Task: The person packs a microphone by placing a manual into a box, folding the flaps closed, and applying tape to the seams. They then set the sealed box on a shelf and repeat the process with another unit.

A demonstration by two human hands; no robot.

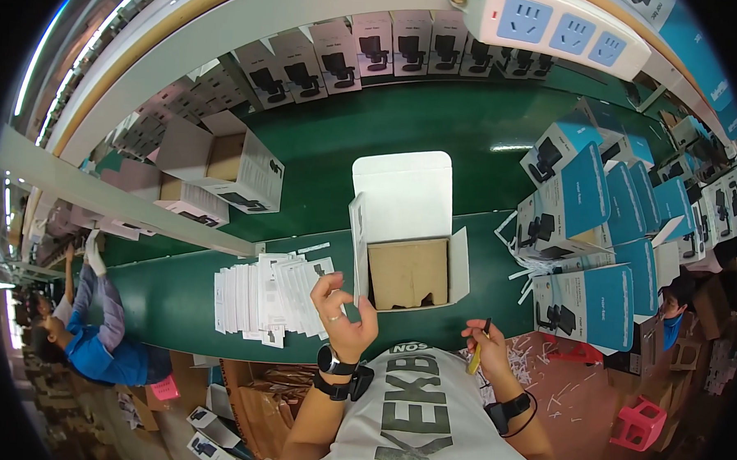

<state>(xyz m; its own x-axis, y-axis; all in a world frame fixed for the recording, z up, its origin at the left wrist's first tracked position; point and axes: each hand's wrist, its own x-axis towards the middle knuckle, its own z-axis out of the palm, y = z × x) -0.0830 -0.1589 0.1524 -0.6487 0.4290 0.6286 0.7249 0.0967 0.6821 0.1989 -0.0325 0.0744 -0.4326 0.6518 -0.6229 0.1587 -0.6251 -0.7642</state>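
In front of me stands a white cardboard box point(403, 186), its lid raised and side flaps spread. A brown cardboard insert point(408, 269) with torn-looking notches along its near edge fills the inside. My left hand point(346, 319) is beside the box's near left corner, fingers bent but apart, and I see nothing in it. My right hand point(495, 355) is at the table's near edge, right of the box, closed around a slim yellow-and-black utility knife point(474, 360). A spread stack of white leaflets point(259, 295) lies on the green table, left of my left hand.
Blue-and-white printed boxes point(579, 309) crowd the right side, with paper strips point(515, 253) beside them. Open white boxes point(260, 172) stand at the left. A power strip point(566, 29) hangs overhead. Another person point(108, 350) works far left; a pink stool point(640, 423) is lower right.
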